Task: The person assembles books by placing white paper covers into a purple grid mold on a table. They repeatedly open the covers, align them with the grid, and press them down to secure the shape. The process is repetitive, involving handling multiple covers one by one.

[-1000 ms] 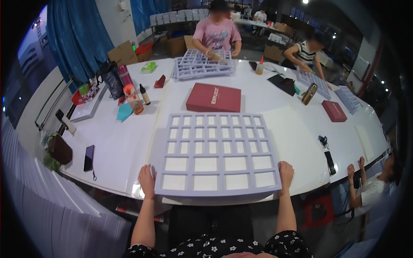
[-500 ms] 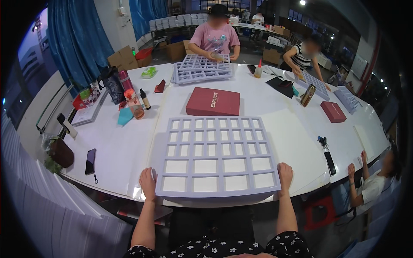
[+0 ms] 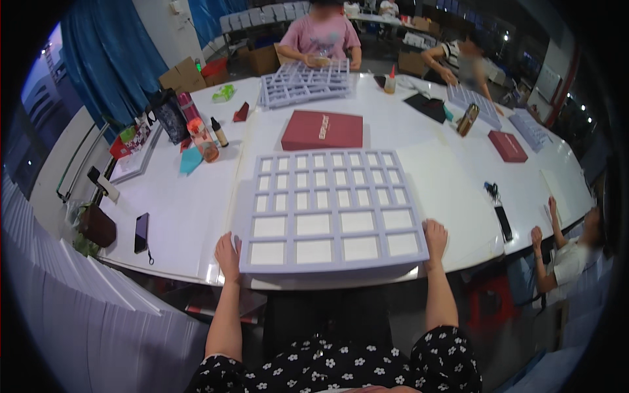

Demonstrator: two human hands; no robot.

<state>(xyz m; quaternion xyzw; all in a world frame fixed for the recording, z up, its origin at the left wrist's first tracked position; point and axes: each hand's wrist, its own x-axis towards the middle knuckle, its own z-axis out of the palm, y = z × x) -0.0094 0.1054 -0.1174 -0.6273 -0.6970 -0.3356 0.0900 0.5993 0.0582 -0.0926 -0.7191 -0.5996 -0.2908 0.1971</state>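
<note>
In front of me lies a pale lavender compartment tray (image 3: pixel 326 213), with small cells in the far rows and larger ones in the near rows. White shows inside its cells. My left hand (image 3: pixel 228 256) is at its near left corner, fingers curled against the side. At the near right corner my right hand (image 3: pixel 436 243) is curled against the opposite side in the same way. Between them, both hands hold the tray; their fingertips are partly hidden. Just beyond its far edge sits a flat dark red box (image 3: pixel 322 130).
Across the table, a person in pink handles stacked lavender trays (image 3: pixel 304 85). Bottles (image 3: pixel 204 142) and a phone (image 3: pixel 141 232) are on the left. On the right are a gold flask (image 3: pixel 468 120), a smaller red box (image 3: pixel 507 146) and a black cord-tied item (image 3: pixel 502 221). Other people work on the right.
My view has tilted down, so the table and tray appear higher in the picture. My hands stay at the tray's near corners. The person at the right has shifted an arm.
</note>
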